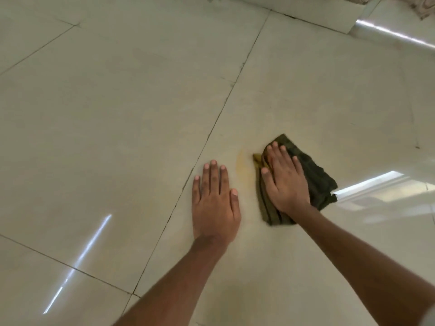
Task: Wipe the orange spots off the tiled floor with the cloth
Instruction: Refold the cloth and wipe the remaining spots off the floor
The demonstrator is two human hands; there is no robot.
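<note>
Right-hand grip: right hand (283,182) lies flat, palm down, fingers spread, pressing on the cloth (313,180); nothing is pinched between the fingers. Left-hand grip: left hand (215,203) flat and open on the bare tile, fingers together, holding nothing.

Cloth is dark olive, crumpled, lying on the tiled floor (117,114) right of centre; its left edge shows a yellowish patch. Orange smear (243,167), faint and curved, sits on the tile between the two hands, just left of the cloth's left edge and just right of the left hand's fingertips.

Dark grout line (211,130) runs diagonally from far right to near left, passing just left of the left hand. Bright window reflections lie on the glossy tiles near left and right.
</note>
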